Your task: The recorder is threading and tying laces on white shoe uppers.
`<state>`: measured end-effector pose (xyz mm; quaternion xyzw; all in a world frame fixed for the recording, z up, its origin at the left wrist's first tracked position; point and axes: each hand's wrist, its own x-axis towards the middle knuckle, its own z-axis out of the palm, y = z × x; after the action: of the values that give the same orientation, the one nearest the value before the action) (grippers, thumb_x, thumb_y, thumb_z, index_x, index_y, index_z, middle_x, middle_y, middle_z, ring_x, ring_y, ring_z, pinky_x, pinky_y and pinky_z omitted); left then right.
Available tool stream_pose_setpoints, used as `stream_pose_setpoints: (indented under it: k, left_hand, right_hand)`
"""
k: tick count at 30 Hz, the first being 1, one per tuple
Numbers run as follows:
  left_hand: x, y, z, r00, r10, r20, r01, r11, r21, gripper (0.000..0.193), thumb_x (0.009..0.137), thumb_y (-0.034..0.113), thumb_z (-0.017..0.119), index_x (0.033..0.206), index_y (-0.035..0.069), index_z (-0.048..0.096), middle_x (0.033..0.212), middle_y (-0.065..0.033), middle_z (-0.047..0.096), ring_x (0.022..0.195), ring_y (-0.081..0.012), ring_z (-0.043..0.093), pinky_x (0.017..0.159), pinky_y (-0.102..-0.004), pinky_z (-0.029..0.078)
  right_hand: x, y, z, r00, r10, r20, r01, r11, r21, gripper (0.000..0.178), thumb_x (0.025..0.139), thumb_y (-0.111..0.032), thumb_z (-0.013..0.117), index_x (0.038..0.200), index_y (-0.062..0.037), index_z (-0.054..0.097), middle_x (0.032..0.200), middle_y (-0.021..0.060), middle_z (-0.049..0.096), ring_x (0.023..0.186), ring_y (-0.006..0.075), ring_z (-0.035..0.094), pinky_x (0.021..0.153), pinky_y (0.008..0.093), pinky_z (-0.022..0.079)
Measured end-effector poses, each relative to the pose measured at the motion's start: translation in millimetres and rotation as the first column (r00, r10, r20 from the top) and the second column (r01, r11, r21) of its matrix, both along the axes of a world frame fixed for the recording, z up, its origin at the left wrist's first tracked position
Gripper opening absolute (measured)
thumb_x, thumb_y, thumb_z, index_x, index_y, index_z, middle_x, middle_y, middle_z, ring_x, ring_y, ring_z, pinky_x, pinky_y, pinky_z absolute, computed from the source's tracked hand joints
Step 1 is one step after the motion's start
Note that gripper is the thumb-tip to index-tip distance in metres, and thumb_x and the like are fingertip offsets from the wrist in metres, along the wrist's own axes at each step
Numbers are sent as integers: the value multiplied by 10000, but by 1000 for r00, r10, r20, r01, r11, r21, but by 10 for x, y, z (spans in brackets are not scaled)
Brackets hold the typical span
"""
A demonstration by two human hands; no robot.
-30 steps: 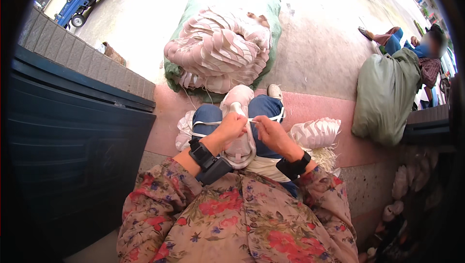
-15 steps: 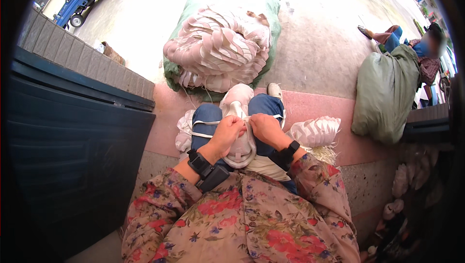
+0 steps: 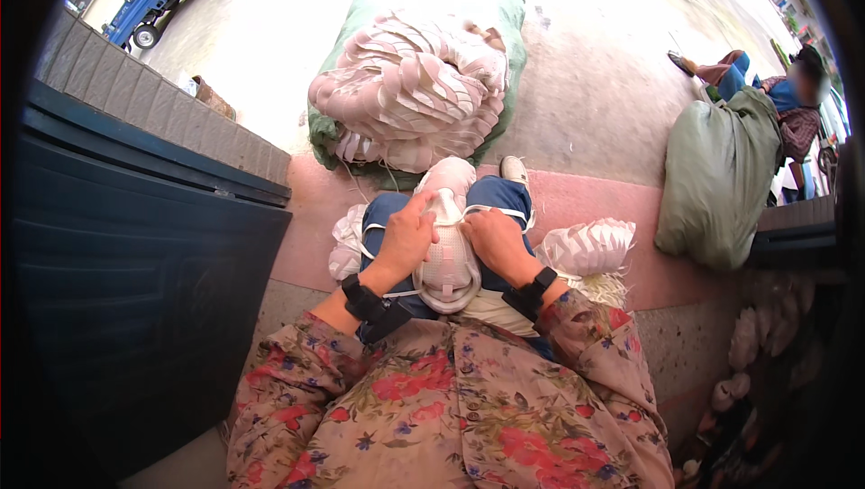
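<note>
A person sits with a pale shoe upper (image 3: pixel 446 264) between the knees, which are in blue trousers (image 3: pixel 385 207). The upper's rounded heel end lies toward the person's lap, and another whitish, rounded piece (image 3: pixel 448 173) lies beyond it. The left hand (image 3: pixel 413 235) is at the upper's left side, its index finger stretched forward along the edge and the other fingers bent; whether it grips anything cannot be told. The right hand (image 3: pixel 494 235) is on the opposite side, knuckles up, fingers curled narrow with the tips at the upper's edge; a hold on a lace there is too small to make out. White lace (image 3: pixel 498 209) runs across the right knee, just above that hand, and more passes over the left knee. Each wrist wears a black band, and the sleeves are floral (image 3: pixel 315 367).

Ahead, a green sack (image 3: pixel 510 56) lies open, full of stacked pale pieces (image 3: pixel 405 97). A smaller bundle of white pieces (image 3: pixel 590 246) lies to the right, on the floor near a pink strip (image 3: pixel 595 190). Farther right, another person (image 3: pixel 800 128) sits behind a bulging grey-green sack (image 3: pixel 716 182). A dark blue door (image 3: pixel 135 282) stands at left.
</note>
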<state>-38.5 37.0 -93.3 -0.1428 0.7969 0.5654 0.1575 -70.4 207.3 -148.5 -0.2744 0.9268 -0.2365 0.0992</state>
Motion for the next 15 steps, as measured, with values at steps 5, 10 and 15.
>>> stream_pose_setpoints:
  k: [5,10,15]
  left_hand:
    - [-25,43,-251,918,-248,-308,118,916,-384,179,790,148,513,909,81,629,680,-153,611,662,-258,626,572,-373,484]
    - [-42,247,-350,875,-479,-66,287,625,-726,163,744,208,556,755,77,652,719,-150,625,693,-311,622,587,-410,487]
    - [-29,312,-422,848,-519,-109,255,579,-775,156,726,204,568,719,54,610,681,-142,609,658,-295,616,556,-393,485]
  right_hand:
    - [67,44,55,993,60,-98,-64,997,-37,290,774,-320,564,789,-32,590,811,146,597,827,314,553,691,423,455]
    - [-76,98,-80,983,156,96,-148,985,-85,215,783,-259,527,820,-60,598,824,131,599,849,316,542,714,410,452]
    - [-78,126,-95,981,139,136,-119,982,-145,183,779,-229,512,819,-75,603,826,122,599,842,320,541,705,415,448]
